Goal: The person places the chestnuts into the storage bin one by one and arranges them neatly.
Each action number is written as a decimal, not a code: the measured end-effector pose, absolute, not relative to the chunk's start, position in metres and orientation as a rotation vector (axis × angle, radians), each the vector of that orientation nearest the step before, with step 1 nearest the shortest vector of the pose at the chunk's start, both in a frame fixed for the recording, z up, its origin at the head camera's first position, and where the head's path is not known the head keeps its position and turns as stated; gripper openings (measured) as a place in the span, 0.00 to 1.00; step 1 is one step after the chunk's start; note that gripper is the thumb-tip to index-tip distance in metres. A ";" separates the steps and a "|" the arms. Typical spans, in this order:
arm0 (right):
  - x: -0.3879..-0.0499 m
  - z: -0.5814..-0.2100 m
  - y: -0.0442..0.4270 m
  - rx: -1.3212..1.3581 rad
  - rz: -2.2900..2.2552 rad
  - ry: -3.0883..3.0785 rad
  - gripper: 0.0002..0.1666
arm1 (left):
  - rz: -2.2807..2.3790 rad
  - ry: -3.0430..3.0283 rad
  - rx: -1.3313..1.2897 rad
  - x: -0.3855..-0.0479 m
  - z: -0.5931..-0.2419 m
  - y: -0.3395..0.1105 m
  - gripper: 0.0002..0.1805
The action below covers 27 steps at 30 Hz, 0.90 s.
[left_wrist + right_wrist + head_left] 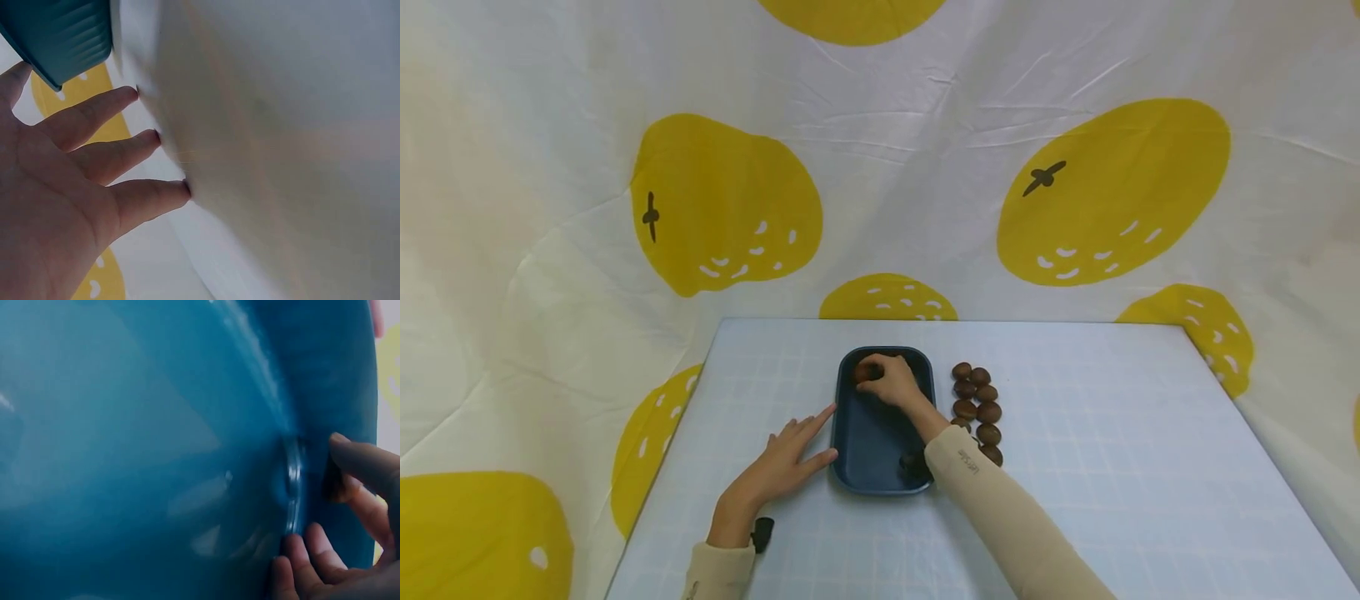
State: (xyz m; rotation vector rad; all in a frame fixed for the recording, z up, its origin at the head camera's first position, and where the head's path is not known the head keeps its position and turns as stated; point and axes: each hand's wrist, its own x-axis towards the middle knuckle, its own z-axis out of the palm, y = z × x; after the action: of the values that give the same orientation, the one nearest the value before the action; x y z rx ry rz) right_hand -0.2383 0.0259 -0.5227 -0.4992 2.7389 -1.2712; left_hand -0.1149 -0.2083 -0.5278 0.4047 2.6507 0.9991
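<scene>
A dark blue tray lies on the table. Over its far left corner, my right hand pinches a brown chestnut between thumb and finger. The right wrist view shows this chestnut dark and partly hidden by the fingers, beside the tray's wall. My left hand is spread with straight fingers at the tray's left side, its index finger and thumb at the rim. In the left wrist view, the other fingers of the left hand reach down to the tabletop.
Several brown chestnuts stand in two rough columns right of the tray, the nearest partly covered by my right sleeve. A pale checked cloth covers the table. Behind hangs a white curtain with yellow fruit prints.
</scene>
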 end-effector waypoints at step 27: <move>-0.230 -0.496 0.032 -0.483 -1.135 2.809 0.24 | 0.993 2.647 0.394 -0.117 -0.529 -0.209 0.42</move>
State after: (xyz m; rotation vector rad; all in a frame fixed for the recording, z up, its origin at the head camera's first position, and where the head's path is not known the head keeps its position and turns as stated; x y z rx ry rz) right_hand -0.2301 0.0322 -0.4964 -0.4828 2.8094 -1.1352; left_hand -0.1167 -0.2091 -0.5295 0.3943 2.6474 0.9925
